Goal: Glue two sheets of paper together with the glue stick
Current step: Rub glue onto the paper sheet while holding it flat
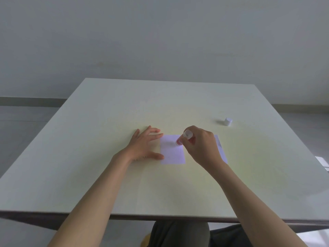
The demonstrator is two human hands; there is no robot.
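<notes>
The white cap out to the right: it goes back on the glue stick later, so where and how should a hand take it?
Grip the white cap across its round side wall, coming from above; it seems to stand alone, nothing crowding it.

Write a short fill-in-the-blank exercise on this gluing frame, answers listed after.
1. The glue stick is held in the ____ hand.
2. The left hand lies spread at the ____ edge of the near sheet.
3. The white cap stands on the table, far to the ____ of the sheets.
4. The second sheet is partly hidden behind the right ____.

Answers: right; left; right; hand
</notes>
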